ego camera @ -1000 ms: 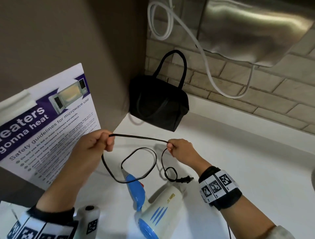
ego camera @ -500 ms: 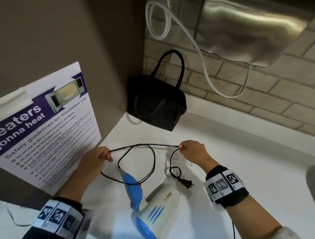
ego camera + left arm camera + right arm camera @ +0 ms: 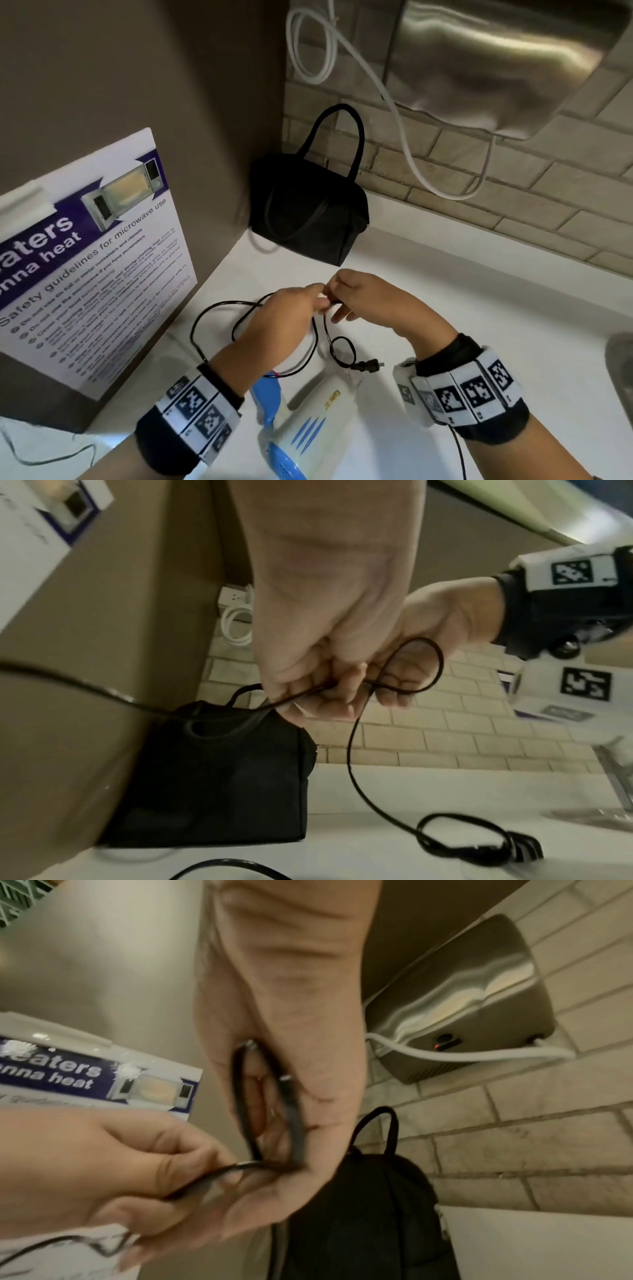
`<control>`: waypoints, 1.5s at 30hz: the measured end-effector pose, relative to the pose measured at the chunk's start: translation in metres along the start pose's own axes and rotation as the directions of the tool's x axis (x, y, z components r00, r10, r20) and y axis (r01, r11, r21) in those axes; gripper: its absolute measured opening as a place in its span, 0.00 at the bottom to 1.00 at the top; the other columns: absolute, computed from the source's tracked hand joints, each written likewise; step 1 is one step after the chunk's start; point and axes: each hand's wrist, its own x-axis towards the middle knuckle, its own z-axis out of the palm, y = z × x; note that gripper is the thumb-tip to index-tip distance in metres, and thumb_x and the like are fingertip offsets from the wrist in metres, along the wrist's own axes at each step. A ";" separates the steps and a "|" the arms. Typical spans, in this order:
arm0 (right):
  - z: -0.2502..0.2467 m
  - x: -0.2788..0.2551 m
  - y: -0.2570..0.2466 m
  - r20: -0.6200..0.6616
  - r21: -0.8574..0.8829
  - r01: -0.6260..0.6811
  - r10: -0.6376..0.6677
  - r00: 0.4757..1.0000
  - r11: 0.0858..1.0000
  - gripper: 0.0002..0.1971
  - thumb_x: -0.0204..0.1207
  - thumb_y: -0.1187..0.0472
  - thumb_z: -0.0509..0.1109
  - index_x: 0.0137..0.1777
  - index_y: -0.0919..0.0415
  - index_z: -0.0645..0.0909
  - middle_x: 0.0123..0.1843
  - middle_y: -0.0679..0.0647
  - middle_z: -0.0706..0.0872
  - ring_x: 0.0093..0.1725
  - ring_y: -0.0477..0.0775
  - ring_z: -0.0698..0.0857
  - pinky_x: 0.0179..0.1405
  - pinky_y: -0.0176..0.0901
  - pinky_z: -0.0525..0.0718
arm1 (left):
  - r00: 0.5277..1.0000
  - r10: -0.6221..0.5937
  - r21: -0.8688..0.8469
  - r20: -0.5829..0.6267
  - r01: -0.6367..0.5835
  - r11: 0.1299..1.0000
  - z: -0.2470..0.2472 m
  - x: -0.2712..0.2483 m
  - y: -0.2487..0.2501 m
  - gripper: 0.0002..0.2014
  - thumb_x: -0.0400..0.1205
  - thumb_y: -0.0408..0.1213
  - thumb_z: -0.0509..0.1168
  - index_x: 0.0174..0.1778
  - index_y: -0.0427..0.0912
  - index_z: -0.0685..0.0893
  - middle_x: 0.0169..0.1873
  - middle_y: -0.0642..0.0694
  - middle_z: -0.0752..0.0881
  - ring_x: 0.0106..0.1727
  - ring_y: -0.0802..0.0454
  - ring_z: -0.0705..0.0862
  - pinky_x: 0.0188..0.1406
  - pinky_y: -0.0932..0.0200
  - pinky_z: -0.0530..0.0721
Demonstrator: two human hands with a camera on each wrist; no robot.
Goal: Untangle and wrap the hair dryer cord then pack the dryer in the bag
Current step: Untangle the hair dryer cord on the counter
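Note:
A white and blue hair dryer (image 3: 308, 421) lies on the white counter (image 3: 479, 308) near the front edge. Its black cord (image 3: 212, 308) loops on the counter, and the plug (image 3: 368, 366) rests by the dryer's nozzle. My left hand (image 3: 291, 308) and right hand (image 3: 356, 298) meet above the counter, both pinching the cord. In the right wrist view a small cord loop (image 3: 267, 1104) lies against my right palm. The black bag (image 3: 308, 212) stands upright in the back corner, behind my hands.
A microwave safety poster (image 3: 85, 257) leans on the brown wall at the left. A steel hand dryer (image 3: 496, 58) with a white cable (image 3: 404, 137) hangs on the brick wall above the counter. A thin grey wire (image 3: 34, 455) lies at the front left.
My hands held a stretch of cord taut between them. They have come together, folding that stretch into a small loop, and the slack loops shifted on the counter.

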 end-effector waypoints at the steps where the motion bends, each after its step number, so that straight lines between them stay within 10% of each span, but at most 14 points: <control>1: -0.005 -0.004 0.001 -0.019 0.080 0.010 -0.008 1.000 0.997 0.14 0.86 0.54 0.52 0.58 0.58 0.77 0.55 0.52 0.89 0.49 0.54 0.90 0.53 0.46 0.83 | 0.999 -0.055 -0.122 -0.003 0.054 0.991 -0.007 -0.002 -0.001 0.15 0.84 0.29 0.58 0.63 0.44 0.82 0.45 0.49 0.88 0.46 0.51 0.85 0.54 0.57 0.82; 8: -0.028 -0.002 0.014 -0.181 0.271 0.216 -0.170 0.969 0.938 0.22 0.85 0.42 0.50 0.59 0.48 0.84 0.58 0.42 0.89 0.63 0.44 0.83 0.69 0.50 0.76 | 0.985 -0.170 -0.401 -0.035 0.142 0.905 -0.042 -0.013 -0.001 0.18 0.83 0.33 0.54 0.29 0.54 0.79 0.26 0.51 0.78 0.33 0.53 0.76 0.37 0.56 0.77; 15: -0.014 -0.001 -0.007 -0.015 0.388 0.359 -0.383 0.924 0.849 0.26 0.81 0.38 0.46 0.61 0.42 0.83 0.60 0.44 0.88 0.69 0.38 0.79 0.77 0.44 0.66 | 0.969 -0.222 -0.416 -0.111 0.157 0.896 -0.059 -0.012 0.007 0.16 0.84 0.29 0.51 0.32 0.42 0.77 0.22 0.52 0.79 0.24 0.62 0.72 0.25 0.72 0.71; 19: -0.015 -0.003 -0.010 0.004 0.308 0.393 -0.415 0.910 0.866 0.20 0.86 0.50 0.51 0.55 0.51 0.86 0.36 0.34 0.84 0.47 0.44 0.80 0.58 0.21 0.72 | 0.946 -0.276 -0.536 -0.170 0.147 0.832 -0.072 -0.010 0.002 0.18 0.88 0.34 0.50 0.32 0.44 0.75 0.19 0.53 0.76 0.25 0.61 0.73 0.27 0.73 0.72; 23: -0.013 0.005 -0.001 -0.092 0.310 0.404 -0.396 0.914 0.861 0.18 0.86 0.54 0.55 0.38 0.49 0.83 0.30 0.38 0.73 0.36 0.44 0.69 0.41 0.28 0.71 | 0.945 -0.287 -0.691 -0.159 0.101 0.716 -0.090 -0.012 -0.007 0.18 0.89 0.32 0.48 0.32 0.43 0.72 0.17 0.56 0.74 0.25 0.61 0.74 0.38 0.62 0.75; 33: -0.022 0.020 0.035 -0.162 0.387 0.297 -0.252 0.954 0.873 0.17 0.85 0.62 0.60 0.36 0.55 0.83 0.30 0.46 0.80 0.34 0.44 0.77 0.50 0.35 0.74 | 0.899 -0.387 -0.777 -0.204 0.092 0.623 -0.105 -0.021 -0.023 0.21 0.89 0.30 0.45 0.30 0.44 0.70 0.17 0.57 0.72 0.23 0.60 0.73 0.48 0.46 0.70; 38: -0.016 0.022 0.044 -0.125 0.235 0.226 -0.201 0.971 0.945 0.16 0.81 0.66 0.65 0.34 0.52 0.88 0.30 0.46 0.85 0.33 0.42 0.81 0.42 0.32 0.78 | 0.886 -0.390 -0.822 -0.249 0.019 0.570 -0.110 -0.022 -0.020 0.34 0.85 0.21 0.42 0.20 0.55 0.75 0.19 0.59 0.72 0.22 0.63 0.73 0.44 0.54 0.72; 42: -0.009 0.027 0.046 -0.037 0.216 0.198 -0.194 0.980 0.956 0.13 0.83 0.67 0.62 0.42 0.64 0.87 0.37 0.52 0.88 0.36 0.42 0.83 0.45 0.34 0.79 | 0.927 -0.281 -0.745 -0.247 0.004 0.667 -0.106 -0.024 -0.004 0.25 0.87 0.30 0.47 0.25 0.53 0.72 0.19 0.57 0.73 0.26 0.59 0.72 0.46 0.55 0.74; 45: -0.015 0.022 0.041 0.111 0.311 0.251 -0.297 0.948 0.917 0.13 0.85 0.63 0.59 0.62 0.66 0.82 0.56 0.56 0.89 0.58 0.47 0.86 0.58 0.35 0.76 | 0.932 -0.254 -0.605 -0.260 0.048 0.795 -0.104 -0.024 -0.004 0.17 0.85 0.38 0.50 0.29 0.50 0.72 0.19 0.56 0.74 0.28 0.59 0.70 0.37 0.70 0.72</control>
